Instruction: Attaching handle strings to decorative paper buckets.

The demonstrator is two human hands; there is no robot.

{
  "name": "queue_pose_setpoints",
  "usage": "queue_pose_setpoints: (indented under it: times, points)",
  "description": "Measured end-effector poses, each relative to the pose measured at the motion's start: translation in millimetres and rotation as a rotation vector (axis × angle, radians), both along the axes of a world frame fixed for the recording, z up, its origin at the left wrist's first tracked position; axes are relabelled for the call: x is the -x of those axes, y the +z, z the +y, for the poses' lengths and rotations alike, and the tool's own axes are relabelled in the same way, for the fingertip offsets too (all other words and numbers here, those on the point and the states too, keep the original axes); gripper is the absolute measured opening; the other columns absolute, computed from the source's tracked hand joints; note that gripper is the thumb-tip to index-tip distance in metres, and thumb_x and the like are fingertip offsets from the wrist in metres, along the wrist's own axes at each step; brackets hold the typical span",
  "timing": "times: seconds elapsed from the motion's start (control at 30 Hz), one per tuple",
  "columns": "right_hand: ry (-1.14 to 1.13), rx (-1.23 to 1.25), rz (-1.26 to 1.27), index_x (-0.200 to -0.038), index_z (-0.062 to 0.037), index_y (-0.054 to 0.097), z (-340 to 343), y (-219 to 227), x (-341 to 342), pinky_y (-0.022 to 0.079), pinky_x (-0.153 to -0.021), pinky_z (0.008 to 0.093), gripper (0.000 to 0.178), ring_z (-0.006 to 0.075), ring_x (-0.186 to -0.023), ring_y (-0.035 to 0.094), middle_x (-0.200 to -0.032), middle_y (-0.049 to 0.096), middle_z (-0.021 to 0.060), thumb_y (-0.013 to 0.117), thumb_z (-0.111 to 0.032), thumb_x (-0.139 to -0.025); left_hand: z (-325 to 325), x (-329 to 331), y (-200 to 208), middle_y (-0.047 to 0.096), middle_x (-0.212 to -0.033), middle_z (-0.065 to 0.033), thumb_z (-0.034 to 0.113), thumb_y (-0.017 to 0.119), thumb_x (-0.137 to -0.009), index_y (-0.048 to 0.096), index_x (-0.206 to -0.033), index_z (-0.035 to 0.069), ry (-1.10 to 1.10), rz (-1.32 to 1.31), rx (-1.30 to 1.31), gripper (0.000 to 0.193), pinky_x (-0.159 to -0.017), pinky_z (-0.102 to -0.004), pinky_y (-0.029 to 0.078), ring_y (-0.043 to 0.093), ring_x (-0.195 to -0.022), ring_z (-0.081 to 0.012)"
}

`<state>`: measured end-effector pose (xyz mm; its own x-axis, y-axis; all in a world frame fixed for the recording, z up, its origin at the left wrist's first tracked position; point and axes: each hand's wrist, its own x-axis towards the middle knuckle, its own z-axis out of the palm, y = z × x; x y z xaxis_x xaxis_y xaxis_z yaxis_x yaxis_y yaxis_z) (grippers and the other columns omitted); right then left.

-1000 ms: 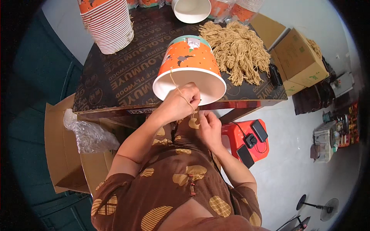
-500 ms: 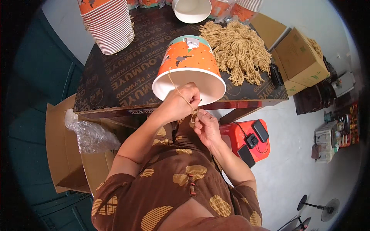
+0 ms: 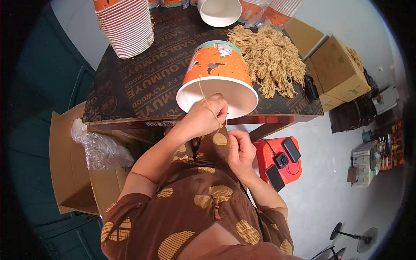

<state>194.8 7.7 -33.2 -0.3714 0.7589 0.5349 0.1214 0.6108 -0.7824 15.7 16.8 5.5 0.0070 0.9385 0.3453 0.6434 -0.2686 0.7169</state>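
An orange paper bucket (image 3: 216,65) with a bat pattern lies tipped on the table's front edge, its white mouth toward me. From its rim a tan cord (image 3: 202,89) runs across the back of my left hand (image 3: 207,113). That hand is closed at the mouth's lower edge, fingers pinched on the cord; its fingertips are partly hidden. My right hand (image 3: 241,151), closed with the thumb on top, is just below and right of it, apart from the bucket. A thin strand runs down toward its fingers; the grip itself is hidden.
On the dark printed tabletop (image 3: 147,82) are a heap of tan cords (image 3: 273,60), a stack of paper buckets (image 3: 125,30) and a white-lined bucket (image 3: 220,12). Cardboard boxes (image 3: 69,164) stand at lower left. A red stool (image 3: 288,167) with small black devices is at right.
My right hand has moved down and right from my left hand, turning into a closer fist. My left hand and the bucket have shifted only slightly to the right in view.
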Motion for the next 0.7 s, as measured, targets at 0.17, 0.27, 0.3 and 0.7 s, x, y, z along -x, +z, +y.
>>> queue_pose_setpoints:
  times: [0.17, 0.27, 0.3, 0.7]
  points:
    - [-0.006, 0.52, -0.026, -0.116, 0.0044, 0.054, 1.4, 14.4, -2.0, 0.042, -0.05, 0.0241, 0.028, 0.0077, -0.053, 0.051, -0.063, 0.06, 0.0033, 0.061, -0.009, -0.093, -1.0, -1.8, 2.0, 0.056, -0.079, -0.0127, 0.0, 0.062, -0.08, 0.054, -0.077, -0.002, 0.014, 0.012, 0.007, 0.008, -0.062, -0.0355, 0.048, 0.059, -0.067, -0.0259]
    - [0.085, 0.695, -0.137, -0.112, 0.0054, 0.058, 8.3, 9.5, -9.6, 0.04, -0.049, 0.0229, 0.025, 0.0061, -0.052, 0.049, -0.061, 0.057, 0.0008, 0.061, -0.01, -0.093, -0.4, -1.8, 0.9, 0.056, -0.08, -0.0132, 0.0, 0.062, -0.079, 0.055, -0.077, -0.002, 0.016, 0.025, -0.002, 0.008, -0.062, -0.0357, 0.048, 0.059, -0.068, -0.0268]
    - [0.126, 0.774, -0.144, -0.104, 0.0047, 0.063, 8.4, 9.1, -11.9, 0.042, -0.05, 0.0231, 0.019, 0.0058, -0.054, 0.05, -0.063, 0.057, -0.0003, 0.06, -0.01, -0.093, -0.4, -1.7, 1.2, 0.056, -0.08, -0.0133, 0.0, 0.062, -0.079, 0.054, -0.077, -0.002, 0.013, 0.023, 0.005, 0.008, -0.062, -0.0357, 0.048, 0.059, -0.068, -0.0271]
    - [0.032, -0.236, -0.26, -0.097, 0.0023, 0.065, 5.5, 23.9, -12.8, 0.053, -0.063, 0.0354, 0.021, 0.0314, -0.08, 0.067, -0.109, 0.063, 0.0198, 0.067, 0.005, -0.076, -0.4, -5.2, -3.3, 0.054, -0.08, -0.0141, -0.001, 0.062, -0.078, 0.053, -0.077, -0.001, 0.007, 0.052, -0.062, 0.009, -0.062, -0.039, 0.047, 0.058, -0.07, -0.0318]
